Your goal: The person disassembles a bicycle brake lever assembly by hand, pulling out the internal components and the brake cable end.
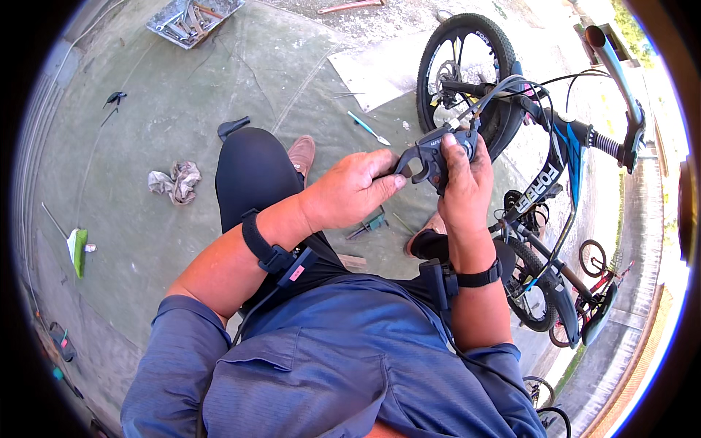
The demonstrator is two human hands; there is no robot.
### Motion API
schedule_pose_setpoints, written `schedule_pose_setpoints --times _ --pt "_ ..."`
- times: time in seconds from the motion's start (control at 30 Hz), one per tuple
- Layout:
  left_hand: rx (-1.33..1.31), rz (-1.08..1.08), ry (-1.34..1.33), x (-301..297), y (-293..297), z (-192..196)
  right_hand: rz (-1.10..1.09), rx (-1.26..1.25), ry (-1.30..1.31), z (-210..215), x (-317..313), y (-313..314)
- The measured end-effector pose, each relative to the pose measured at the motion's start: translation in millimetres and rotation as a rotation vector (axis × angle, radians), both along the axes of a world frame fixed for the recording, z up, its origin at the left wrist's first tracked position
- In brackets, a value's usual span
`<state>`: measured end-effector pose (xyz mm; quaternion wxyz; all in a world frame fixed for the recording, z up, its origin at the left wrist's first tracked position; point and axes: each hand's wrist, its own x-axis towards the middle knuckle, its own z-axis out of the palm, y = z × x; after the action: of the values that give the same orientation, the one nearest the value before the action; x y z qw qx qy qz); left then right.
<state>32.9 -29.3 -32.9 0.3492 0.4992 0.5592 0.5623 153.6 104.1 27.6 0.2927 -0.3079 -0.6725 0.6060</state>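
A black bicycle brake lever with its shifter body (431, 155) is held up in front of my knees, off the handlebar. My right hand (466, 171) wraps round the shifter body, thumb on top. With thumb and forefinger my left hand (354, 186) pinches the tip of the lever blade. Cables (504, 86) run from the unit to the black and blue bicycle (544, 179) on the right. The fingers of my right hand behind the unit are partly hidden.
A metal tray of tools (193, 23) lies at the far left. Scattered about the floor are a crumpled rag (175, 182), a turquoise-handled screwdriver-like tool (369, 127), a black grip-like part (234, 128) and a green-and-white object (77, 252). More bicycles (593, 259) stand at right.
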Motion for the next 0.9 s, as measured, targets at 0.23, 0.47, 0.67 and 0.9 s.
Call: schedule_pose_setpoints --times 0.23,0.47,0.67,0.9 --pt "0.021 0.058 -0.085 3.8 0.6 -1.9 -0.024 0.019 0.092 -7.3 -7.2 1.2" --pt "-0.022 0.133 -0.061 4.1 0.1 0.3 -0.047 0.0 0.094 -10.4 -15.7 3.6" --pt "-0.037 0.198 -0.118 8.6 1.4 -2.6 -0.096 -0.03 0.058 -9.4 -23.7 4.1" --pt "-0.039 0.221 -0.134 9.9 5.4 -6.8 -0.095 -0.126 0.048 -20.6 -28.9 14.3"
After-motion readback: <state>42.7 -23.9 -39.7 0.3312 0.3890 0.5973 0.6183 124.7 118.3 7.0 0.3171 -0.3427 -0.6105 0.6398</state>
